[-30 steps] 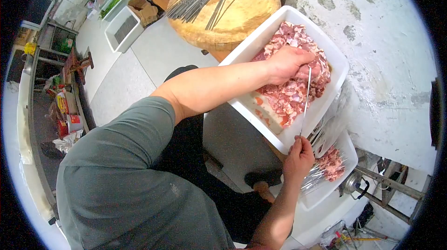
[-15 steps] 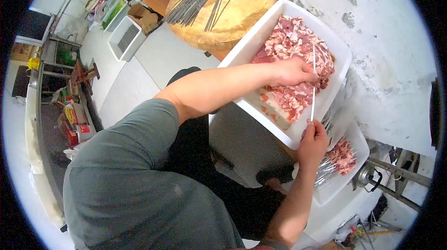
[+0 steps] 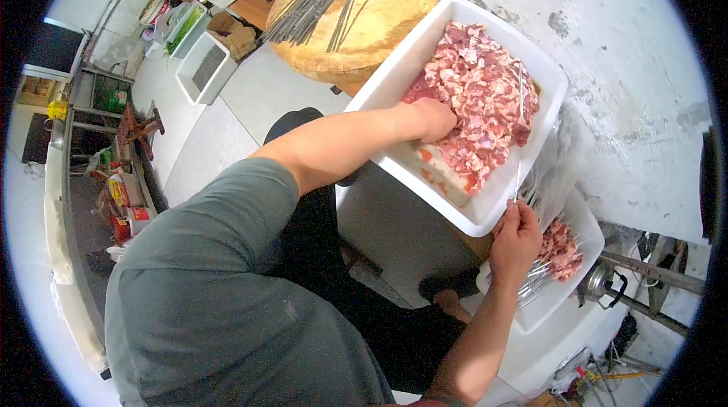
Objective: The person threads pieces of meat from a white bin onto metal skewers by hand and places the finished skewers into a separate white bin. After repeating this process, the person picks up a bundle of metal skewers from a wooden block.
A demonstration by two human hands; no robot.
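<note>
A white tub [image 3: 364, 104] holds a heap of raw chopped meat [image 3: 478, 81]. My left hand [image 3: 434, 119] reaches in at the heap's left edge, its fingers curled against the meat and the fingertips hidden. In the closed fingers of my right hand [image 3: 517, 236], just outside the tub's near corner, is the lower end of a thin skewer [image 3: 518, 173]. The skewer points up across the tub's right side, and a dark red piece of meat [image 3: 521, 134] sits around its middle, apparently threaded on it.
Below the tub stands a second white tray [image 3: 542, 314] with meat-loaded skewers [image 3: 560, 252] and clear plastic film [image 3: 557, 153]. A round chopping block [image 3: 394, 9] bears grey flat skewers [image 3: 315, 9]. A metal kettle-like pot [image 3: 599, 283] lies at the right, beside a pale wall [image 3: 622, 89].
My left hand has moved left from the skewer to the edge of the meat heap. My right hand and the skewer have shifted slightly to the right.
</note>
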